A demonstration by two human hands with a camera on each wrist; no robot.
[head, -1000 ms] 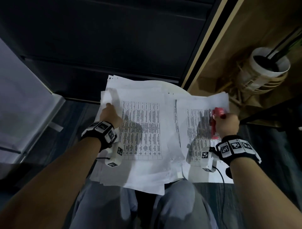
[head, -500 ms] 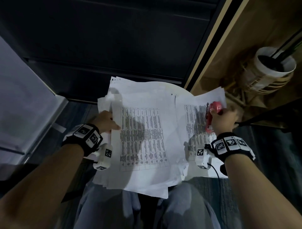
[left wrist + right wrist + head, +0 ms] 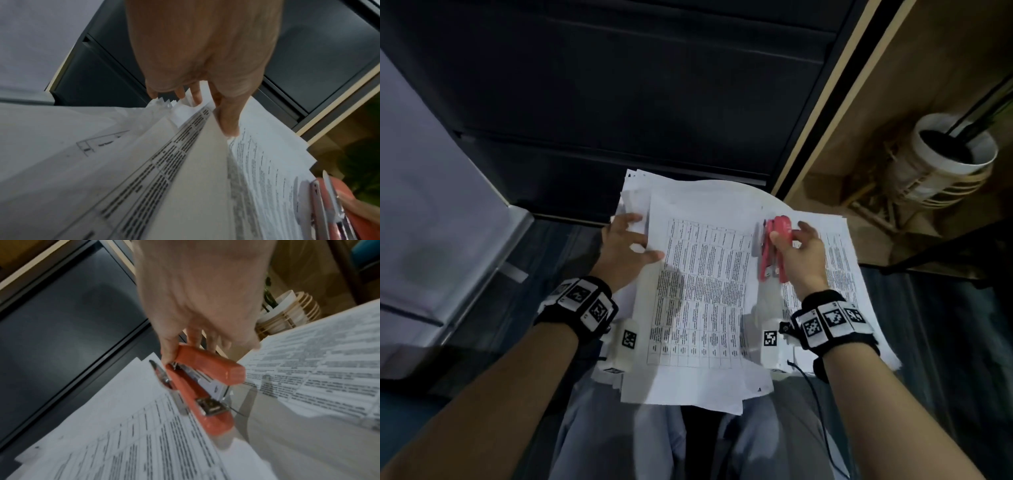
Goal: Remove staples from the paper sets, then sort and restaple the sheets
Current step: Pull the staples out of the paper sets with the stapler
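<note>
Grey cabinet (image 3: 431,212) at far left, dark drawer fronts (image 3: 654,102) ahead. Papers (image 3: 698,308) sit in loose overlapping stacks on what looks like the person's lap, grey trousers (image 3: 599,442) showing under the near edge; a round white surface (image 3: 726,192) peeks out past the far edge, can't tell what it is. Left hand (image 3: 625,250) is on the far-left corner of the left stack: fingers (image 3: 631,218) spread and fairly straight over the corner sheets, thumb (image 3: 652,255) lying on the printed top sheet (image 3: 705,291). In the left wrist view the thumb (image 3: 228,120) presses along a raised sheet edge, fingertips on staggered sheet corners (image 3: 164,102); nothing is curled round. Top sheet carries a printed table, lying roughly flat. Right hand (image 3: 803,257) grips the red stapler (image 3: 774,246) near the far edge, over the seam between left and right stacks. Thumb and fingers wrap its hinge end; nose points back toward the person, mouth gaping, metal anvil (image 3: 212,404) exposed. Whether it touches the paper: can't tell. Right stack (image 3: 842,267) also printed, partly under the right wrist. Both wrists wear black bands with marker tags (image 3: 582,301). Far right: white pot in a wooden stand (image 3: 941,164) on the floor, well apart from the papers.
</note>
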